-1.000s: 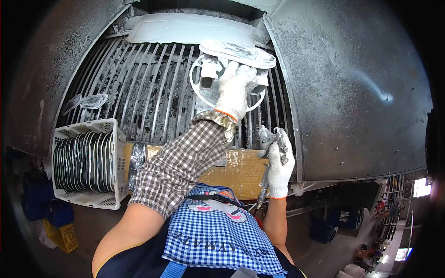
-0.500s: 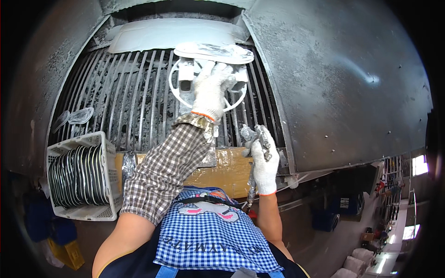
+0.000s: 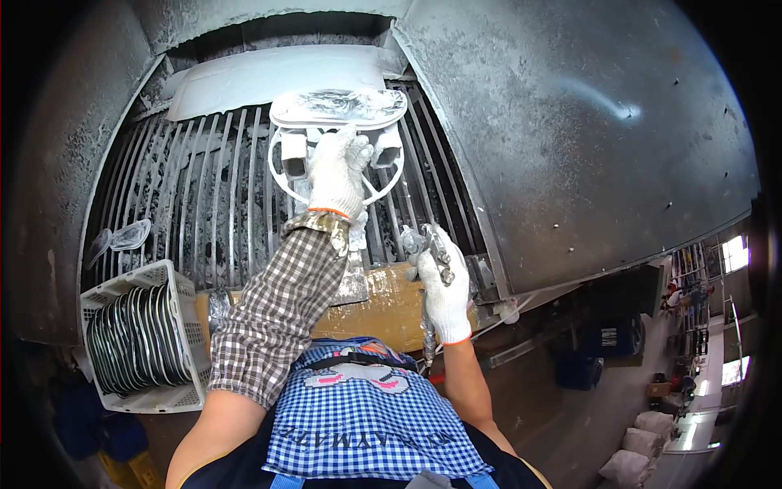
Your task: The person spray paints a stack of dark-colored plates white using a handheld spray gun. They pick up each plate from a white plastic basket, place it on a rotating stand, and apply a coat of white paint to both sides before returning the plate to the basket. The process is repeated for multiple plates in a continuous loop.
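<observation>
My left hand (image 3: 337, 175), in a white knit glove, reaches over a white round wheel stand (image 3: 393, 187) between its two square tubes. Its fingers are curled together at the stand's middle, just below a long sole-shaped piece (image 3: 338, 109) lying across the top. That piece has a white rim and a dark, smeared upper face. Lower right, my gloved right hand (image 3: 446, 287) is wrapped round a crusted spray gun (image 3: 440, 254), whose nozzle end points up and left. A hose runs down from the gun. The left fingertips are partly hidden against the stand.
Beneath the stand run powder-coated metal bars (image 3: 213, 191). A white sheet (image 3: 269, 77) lies at the back, and a dark metal wall (image 3: 570, 147) rises at right. At left stand a white basket (image 3: 192, 338) of dark oval pieces and small clear pieces (image 3: 130, 235).
The view has shifted slightly, moving the stand and both hands left in the picture. The sole-shaped piece has turned a little, now showing more of its dark face. Both hands keep their holds.
</observation>
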A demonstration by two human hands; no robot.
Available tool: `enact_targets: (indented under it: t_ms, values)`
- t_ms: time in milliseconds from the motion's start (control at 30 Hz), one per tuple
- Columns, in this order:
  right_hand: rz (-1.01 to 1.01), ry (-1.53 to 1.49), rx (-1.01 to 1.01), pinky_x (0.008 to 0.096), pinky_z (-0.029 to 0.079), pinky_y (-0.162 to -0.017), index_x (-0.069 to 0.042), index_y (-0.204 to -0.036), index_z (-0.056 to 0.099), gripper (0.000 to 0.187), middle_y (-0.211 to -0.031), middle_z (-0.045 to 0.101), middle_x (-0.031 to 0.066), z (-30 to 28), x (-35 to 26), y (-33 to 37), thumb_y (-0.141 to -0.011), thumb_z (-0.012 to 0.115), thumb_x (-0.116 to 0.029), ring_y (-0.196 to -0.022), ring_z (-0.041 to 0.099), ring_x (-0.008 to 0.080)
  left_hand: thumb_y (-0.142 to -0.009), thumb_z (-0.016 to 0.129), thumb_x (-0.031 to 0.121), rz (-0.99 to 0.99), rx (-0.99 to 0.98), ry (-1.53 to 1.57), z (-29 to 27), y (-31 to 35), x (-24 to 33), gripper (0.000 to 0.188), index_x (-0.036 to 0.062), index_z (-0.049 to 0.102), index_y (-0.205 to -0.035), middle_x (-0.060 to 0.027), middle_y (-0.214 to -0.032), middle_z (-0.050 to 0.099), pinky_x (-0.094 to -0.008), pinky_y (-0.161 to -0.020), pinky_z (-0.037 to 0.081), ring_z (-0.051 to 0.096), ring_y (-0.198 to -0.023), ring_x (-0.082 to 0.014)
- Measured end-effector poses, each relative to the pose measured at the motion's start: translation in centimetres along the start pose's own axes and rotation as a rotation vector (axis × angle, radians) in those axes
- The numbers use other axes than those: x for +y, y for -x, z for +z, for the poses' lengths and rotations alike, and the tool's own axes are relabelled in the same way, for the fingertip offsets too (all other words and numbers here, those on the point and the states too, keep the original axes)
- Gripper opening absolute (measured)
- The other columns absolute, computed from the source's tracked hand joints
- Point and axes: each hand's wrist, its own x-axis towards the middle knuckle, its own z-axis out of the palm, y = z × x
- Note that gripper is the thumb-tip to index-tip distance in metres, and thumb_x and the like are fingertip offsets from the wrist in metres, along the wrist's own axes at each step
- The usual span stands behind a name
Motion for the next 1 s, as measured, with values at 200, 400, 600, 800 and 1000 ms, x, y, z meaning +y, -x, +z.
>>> enact_targets:
  t_ms: [200,400,600,800,1000]
  values:
    - [-0.068,-0.013,0.032,0.0283,0.059,-0.08,0.004,-0.153,0.049,0.051,-0.128,0.069,0.013,0.0,0.7,-0.1,-0.106,0.064,-0.011,-0.094,0.069,0.0129,-0.104,0.064,0.002,0.276,-0.122,-0.55,0.4,-1.5,-0.5,0.047,-0.0026,0.051,-0.149,-0.0165,-0.131,0.064,-0.0376,-0.099,0.059,0.066,-0.112,-0.023]
    - [-0.019,0.069,-0.002,0.0312,0.052,-0.102,0.004,-0.157,0.046,0.058,-0.141,0.066,0.0164,-1.0,0.0,0.3,-0.105,0.065,-0.014,-0.121,0.065,0.0177,-0.108,0.06,0.013,-0.027,0.008,0.032,4.0,-1.4,1.1,0.035,0.001,0.058,-0.14,-0.0129,-0.13,0.067,-0.039,-0.095,0.061,0.067,-0.115,-0.0228]
    - [-0.079,0.131,0.028,0.032,0.054,-0.095,0.003,-0.155,0.048,0.059,-0.127,0.072,0.0174,-0.8,-0.5,0.6,-0.105,0.066,-0.022,-0.109,0.068,0.0169,-0.109,0.055,0.013,0.012,-0.07,-0.023,3.5,-2.4,2.5,0.035,-0.0057,0.054,-0.138,-0.0193,-0.131,0.066,-0.0372,-0.1,0.062,0.067,-0.12,-0.0257]
    - [-0.061,0.094,0.016,0.0317,0.055,-0.088,0.002,-0.155,0.049,0.059,-0.116,0.076,0.0135,-0.9,0.2,0.6,-0.105,0.067,-0.024,-0.099,0.07,0.0155,-0.108,0.054,0.014,0.065,-0.107,-0.117,3.1,-2.7,3.7,0.03,-0.0051,0.056,-0.132,-0.0158,-0.118,0.068,-0.0397,-0.086,0.066,0.071,-0.103,-0.0253]
    - [-0.049,0.074,0.019,0.0302,0.055,-0.085,0.0,-0.155,0.05,0.059,-0.108,0.075,0.0112,-1.0,0.1,0.7,-0.104,0.069,-0.024,-0.092,0.068,0.014,-0.108,0.053,0.013,0.122,-0.153,-0.274,2.6,-2.3,4.2,0.032,-0.005,0.056,-0.134,-0.0182,-0.125,0.068,-0.0414,-0.09,0.066,0.071,-0.111,-0.028]
